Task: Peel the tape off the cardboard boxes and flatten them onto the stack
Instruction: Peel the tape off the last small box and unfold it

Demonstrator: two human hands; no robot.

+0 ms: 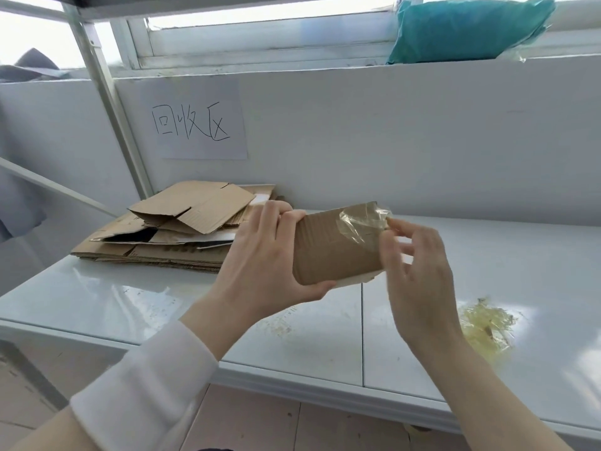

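Note:
A small brown cardboard box (328, 252) is held up above the white table (130, 297). My left hand (260, 258) grips its left end, fingers over the top edge and thumb under the bottom. A strip of clear tape (361, 222) is partly lifted from the box's upper right corner. My right hand (419, 271) pinches the loose end of that tape at the box's right edge. A stack of flattened cardboard (169, 229) lies on the table to the left, against the wall.
A crumpled wad of yellowish peeled tape (487, 330) lies on the table at the right. A paper sign (195, 122) hangs on the wall above the stack. A teal bag (468, 30) sits on the window ledge. A metal shelf post (110, 102) stands at left.

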